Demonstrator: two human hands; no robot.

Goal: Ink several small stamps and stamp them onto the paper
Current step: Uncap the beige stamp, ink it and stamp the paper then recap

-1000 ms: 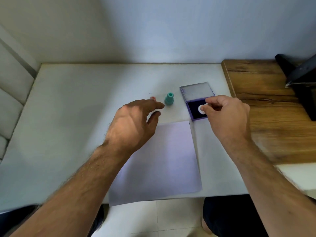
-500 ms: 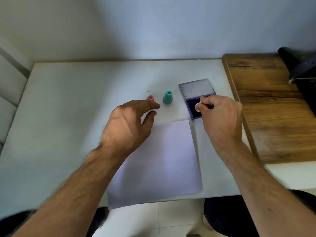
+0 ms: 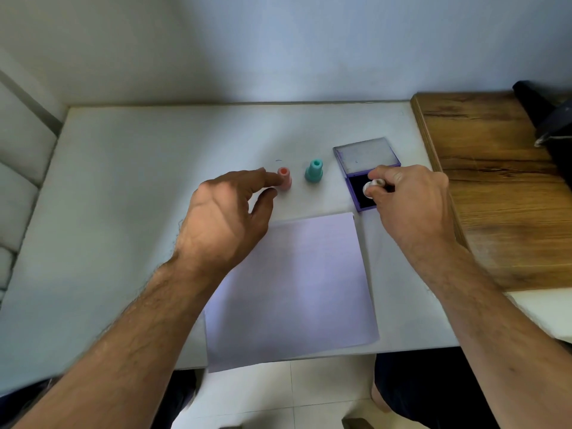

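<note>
Since before, our left hand (image 3: 229,218) reached the pink stamp (image 3: 284,178), fingers apart; right hand (image 3: 408,199) clamps a white stamp (image 3: 371,188) over the ink pad (image 3: 359,187). White worktop (image 3: 139,187), plain wall (image 3: 278,48).

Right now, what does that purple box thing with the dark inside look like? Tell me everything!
The ink pad is a small flat purple case that looks like plastic, lying open on the white table. Its clear, purple-edged lid is flipped back flat, away from the person. The dark pad inside looks nearly black. The right hand covers part of it and holds a small white stamp at the pad. The paper lies just in front, apart from it.
</note>
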